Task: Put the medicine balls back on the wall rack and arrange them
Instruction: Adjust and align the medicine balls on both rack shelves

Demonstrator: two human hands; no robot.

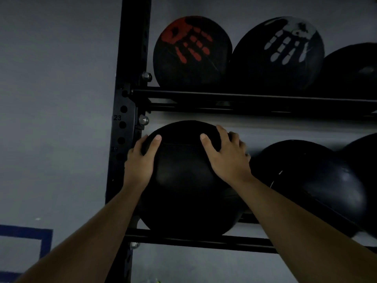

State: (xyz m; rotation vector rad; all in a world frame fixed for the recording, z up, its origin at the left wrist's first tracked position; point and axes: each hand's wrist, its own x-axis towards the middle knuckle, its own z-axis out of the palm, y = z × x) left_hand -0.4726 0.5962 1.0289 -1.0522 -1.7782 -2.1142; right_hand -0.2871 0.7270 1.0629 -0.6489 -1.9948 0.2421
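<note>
A large plain black medicine ball [184, 180] rests at the left end of the lower shelf of the black wall rack [204, 240]. My left hand [140, 160] grips its left side and my right hand [228, 156] presses on its upper right. To its right lies another black ball [310, 176], and a third [365, 160] shows at the frame's edge. On the upper shelf sit a ball with a red handprint [191, 52], a ball with a white handprint [279, 54] and a dark ball [355, 68].
The rack's black upright post [126, 111] with holes and bolts stands just left of the ball. A grey wall lies behind. A blue painted outline [30, 242] marks the wall at the lower left.
</note>
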